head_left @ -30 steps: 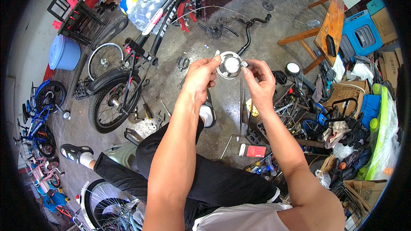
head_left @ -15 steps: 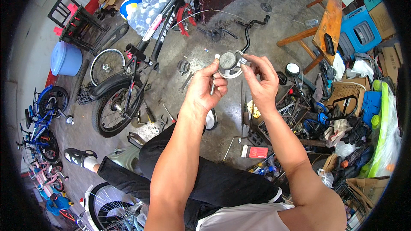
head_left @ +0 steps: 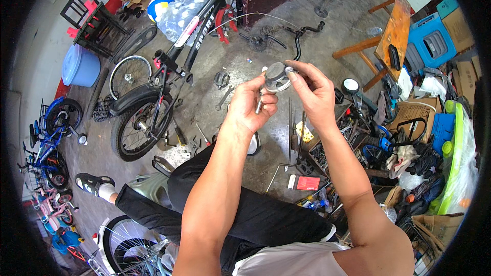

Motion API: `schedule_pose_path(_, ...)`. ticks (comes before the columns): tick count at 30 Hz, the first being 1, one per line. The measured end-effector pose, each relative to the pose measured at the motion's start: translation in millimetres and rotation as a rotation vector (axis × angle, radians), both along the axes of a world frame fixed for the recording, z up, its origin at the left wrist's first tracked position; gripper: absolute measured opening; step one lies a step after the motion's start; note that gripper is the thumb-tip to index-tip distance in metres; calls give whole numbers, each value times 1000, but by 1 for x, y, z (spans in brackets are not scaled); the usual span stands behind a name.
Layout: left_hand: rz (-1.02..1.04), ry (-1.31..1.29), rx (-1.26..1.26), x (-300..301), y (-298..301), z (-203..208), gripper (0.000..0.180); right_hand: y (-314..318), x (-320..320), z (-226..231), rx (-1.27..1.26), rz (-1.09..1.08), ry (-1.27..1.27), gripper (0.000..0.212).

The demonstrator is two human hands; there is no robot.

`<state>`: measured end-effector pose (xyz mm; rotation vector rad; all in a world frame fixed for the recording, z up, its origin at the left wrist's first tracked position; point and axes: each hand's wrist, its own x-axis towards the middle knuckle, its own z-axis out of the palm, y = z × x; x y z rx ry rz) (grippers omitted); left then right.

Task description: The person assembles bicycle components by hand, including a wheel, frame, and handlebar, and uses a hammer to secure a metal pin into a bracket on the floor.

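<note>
Held up over the floor between both hands is a round metal bicycle part (head_left: 276, 74), with a grey domed disc and a silver rim; it looks like a hub brake. My left hand (head_left: 250, 105) is closed on its left side, and a short metal rod (head_left: 258, 106) points down from those fingers. On the right side, the thumb and fingers of my right hand (head_left: 315, 93) pinch the part's edge by a small bright fitting. Beyond, at left, stands a black and white bicycle frame (head_left: 197, 33) with its fat-tyred wheel (head_left: 123, 148).
Screwdrivers, spanners (head_left: 225, 98) and a loose ring clamp (head_left: 222, 78) lie on the concrete. A red-and-white box (head_left: 305, 182) sits near my knee. At right are a tool pile (head_left: 337, 140), a wooden bench (head_left: 389, 46) and a blue plastic stool (head_left: 432, 43). Small bicycles (head_left: 48, 143) stand far left.
The round part has tilted, its disc now seen more from the side. Both hands have shifted slightly to the right with it, still gripping.
</note>
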<state>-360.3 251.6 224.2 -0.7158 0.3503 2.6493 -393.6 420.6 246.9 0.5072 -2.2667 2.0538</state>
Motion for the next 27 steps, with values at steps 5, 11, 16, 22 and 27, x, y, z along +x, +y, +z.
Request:
schedule_pose_path(5,-13,9,27,-1,-1,-2,13,0,4,5,-69,29,-113,28)
schedule_pose_path(11,-17,18,-49,-1,-4,2,13,-2,4,5,-92,-9,-102,26)
schedule_pose_path(16,-23,35,-78,-2,-6,-3,11,1,2,3,-60,-33,-79,22)
schedule_pose_path(22,-23,42,-129,-1,-4,-4,8,2,0,3,-14,-33,-86,21)
schedule_pose_path(27,-26,3,-178,-3,-2,-7,7,0,-1,0,-17,-63,-108,20)
